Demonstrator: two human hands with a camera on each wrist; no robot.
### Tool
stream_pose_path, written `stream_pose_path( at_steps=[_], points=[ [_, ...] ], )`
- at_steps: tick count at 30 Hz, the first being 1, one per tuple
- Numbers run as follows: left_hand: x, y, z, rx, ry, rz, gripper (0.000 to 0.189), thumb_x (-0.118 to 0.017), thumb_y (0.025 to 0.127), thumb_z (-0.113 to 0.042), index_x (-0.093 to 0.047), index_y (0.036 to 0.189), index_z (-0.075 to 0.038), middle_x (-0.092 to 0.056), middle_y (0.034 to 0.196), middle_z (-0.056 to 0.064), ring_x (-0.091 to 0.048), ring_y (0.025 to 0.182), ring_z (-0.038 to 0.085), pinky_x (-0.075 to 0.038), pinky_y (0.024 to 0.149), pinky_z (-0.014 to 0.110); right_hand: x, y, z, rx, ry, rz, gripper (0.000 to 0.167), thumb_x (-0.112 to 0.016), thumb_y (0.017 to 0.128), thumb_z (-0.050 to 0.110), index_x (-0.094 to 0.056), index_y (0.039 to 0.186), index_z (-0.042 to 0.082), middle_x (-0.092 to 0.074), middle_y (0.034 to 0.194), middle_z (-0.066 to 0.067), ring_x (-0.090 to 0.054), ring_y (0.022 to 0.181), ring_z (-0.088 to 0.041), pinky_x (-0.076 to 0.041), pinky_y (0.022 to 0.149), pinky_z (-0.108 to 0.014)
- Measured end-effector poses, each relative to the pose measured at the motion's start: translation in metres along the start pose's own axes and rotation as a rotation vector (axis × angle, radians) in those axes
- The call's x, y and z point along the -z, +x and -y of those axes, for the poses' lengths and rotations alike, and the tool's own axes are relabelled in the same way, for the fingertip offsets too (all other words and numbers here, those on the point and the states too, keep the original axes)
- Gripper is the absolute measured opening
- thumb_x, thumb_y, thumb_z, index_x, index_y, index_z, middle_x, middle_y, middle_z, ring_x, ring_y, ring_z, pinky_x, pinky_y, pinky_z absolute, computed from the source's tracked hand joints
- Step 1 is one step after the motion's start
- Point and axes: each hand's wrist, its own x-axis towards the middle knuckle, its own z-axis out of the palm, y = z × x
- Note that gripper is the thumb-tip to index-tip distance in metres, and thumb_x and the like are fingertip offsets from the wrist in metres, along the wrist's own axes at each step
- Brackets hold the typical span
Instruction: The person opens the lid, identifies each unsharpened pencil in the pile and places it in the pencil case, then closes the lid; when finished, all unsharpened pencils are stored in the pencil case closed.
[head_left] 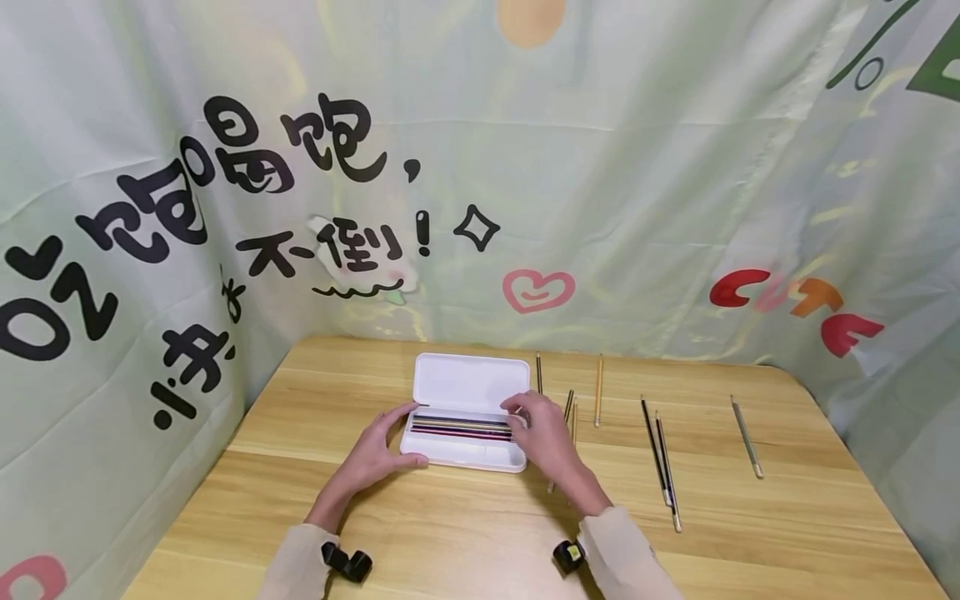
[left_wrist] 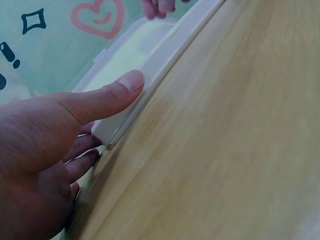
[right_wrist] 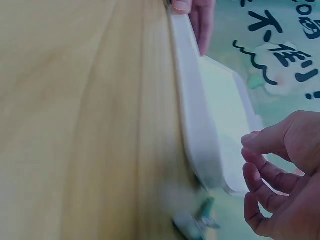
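An open white pencil case [head_left: 467,456] lies on the table, its lid [head_left: 471,380] folded back away from me. Several pencils [head_left: 459,428], dark, pale and red, lie side by side in the tray. My left hand [head_left: 372,454] holds the left end of the case; in the left wrist view its thumb [left_wrist: 117,92] presses the front wall and the other fingers go behind the end. Over the right end of the case is my right hand [head_left: 551,435], covering the pencils' ends in the head view. Its fingers [right_wrist: 267,175] are loosely curled, with nothing visible between them.
Right of the case lie several loose pencils: a yellow one [head_left: 598,392], a dark pair [head_left: 663,467] and a grey one [head_left: 746,437]. Others lie partly hidden behind my right hand. A printed curtain [head_left: 637,208] surrounds the wooden table [head_left: 465,533] at the back and sides.
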Motion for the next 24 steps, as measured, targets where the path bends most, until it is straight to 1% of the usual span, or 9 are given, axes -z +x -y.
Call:
stream_pose_path(
  at_steps=[3, 4, 11, 15, 18, 19, 21, 22, 24],
  points=[
    [0.0, 0.001, 0.0, -0.001, -0.003, 0.0, 0.096, -0.095, 0.071, -0.043, -0.05, 0.152, -0.018, -0.046, 0.156, 0.013, -0.039, 0.141, 0.044, -0.028, 0.112, 0.068, 0.012, -0.006, -0.002, -0.006, 0.009, -0.027, 0.019, -0.076, 0.086, -0.005, -0.075, 0.104, 0.003, -0.071, 0.093, -0.006, -0.065, 0.083, -0.018, -0.055, 0.07, -0.031],
    [0.0, 0.001, 0.0, -0.002, -0.004, 0.0, 0.096, -0.095, 0.071, -0.042, -0.05, 0.152, -0.017, -0.046, 0.156, 0.013, -0.038, 0.142, 0.044, -0.028, 0.113, 0.068, 0.016, -0.008, -0.004, -0.011, 0.01, -0.032, 0.02, -0.076, 0.086, -0.005, -0.075, 0.105, 0.003, -0.071, 0.094, -0.006, -0.065, 0.084, -0.018, -0.056, 0.07, -0.031],
    [0.0, 0.001, 0.0, -0.009, -0.004, 0.004, 0.096, -0.095, 0.071, -0.042, -0.05, 0.152, -0.016, -0.046, 0.156, 0.014, -0.037, 0.143, 0.046, -0.027, 0.112, 0.069, 0.036, -0.026, -0.014, -0.064, -0.042, -0.037, 0.029, -0.079, 0.086, 0.001, -0.071, 0.114, 0.0, -0.068, 0.094, -0.01, -0.065, 0.085, -0.023, -0.056, 0.073, -0.038],
    [0.0, 0.0, -0.001, -0.01, 0.0, 0.001, 0.096, -0.095, 0.071, -0.042, -0.05, 0.152, -0.017, -0.046, 0.156, 0.013, -0.038, 0.142, 0.046, -0.028, 0.112, 0.069, 0.041, -0.034, -0.019, -0.104, -0.078, -0.002, 0.035, -0.081, 0.085, 0.004, -0.069, 0.118, -0.002, -0.066, 0.093, -0.009, -0.062, 0.083, -0.024, -0.053, 0.072, -0.038],
    [0.001, 0.0, -0.001, -0.008, 0.001, -0.002, 0.096, -0.095, 0.071, -0.041, -0.05, 0.152, -0.018, -0.046, 0.156, 0.014, -0.036, 0.142, 0.047, -0.028, 0.112, 0.069, 0.042, -0.039, -0.023, -0.151, -0.121, 0.064, 0.047, -0.084, 0.084, 0.01, -0.067, 0.125, -0.003, -0.065, 0.097, -0.01, -0.06, 0.086, -0.024, -0.052, 0.075, -0.039],
    [0.001, 0.0, -0.001, -0.007, 0.001, -0.002, 0.096, -0.095, 0.071, -0.041, -0.05, 0.152, -0.018, -0.046, 0.157, 0.014, -0.036, 0.143, 0.047, -0.027, 0.112, 0.069, 0.043, -0.041, -0.024, -0.169, -0.141, 0.089, 0.051, -0.086, 0.083, 0.012, -0.066, 0.127, -0.003, -0.066, 0.102, -0.012, -0.061, 0.091, -0.027, -0.053, 0.078, -0.042],
    [0.001, 0.0, -0.002, -0.006, 0.002, -0.001, 0.097, -0.095, 0.071, -0.042, -0.049, 0.152, -0.018, -0.046, 0.157, 0.013, -0.036, 0.143, 0.047, -0.027, 0.112, 0.069, 0.044, -0.044, -0.025, -0.198, -0.175, 0.135, 0.06, -0.088, 0.081, 0.016, -0.063, 0.132, -0.004, -0.066, 0.116, -0.021, -0.062, 0.104, -0.037, -0.054, 0.09, -0.05],
    [0.001, 0.0, -0.002, -0.007, 0.002, -0.001, 0.097, -0.095, 0.071, -0.042, -0.049, 0.152, -0.018, -0.046, 0.156, 0.014, -0.036, 0.142, 0.047, -0.028, 0.112, 0.069, 0.045, -0.045, -0.026, -0.213, -0.188, 0.155, 0.063, -0.088, 0.081, 0.017, -0.062, 0.134, -0.004, -0.063, 0.123, -0.025, -0.06, 0.112, -0.042, -0.052, 0.096, -0.054],
    [0.0, 0.0, -0.002, -0.007, 0.0, -0.002, 0.097, -0.095, 0.07, -0.042, -0.05, 0.152, -0.018, -0.046, 0.156, 0.013, -0.038, 0.142, 0.045, -0.028, 0.112, 0.068, 0.048, -0.048, -0.027, -0.238, -0.204, 0.182, 0.064, -0.088, 0.081, 0.017, -0.061, 0.135, -0.004, -0.058, 0.132, -0.031, -0.055, 0.123, -0.049, -0.048, 0.101, -0.06]
  ],
)
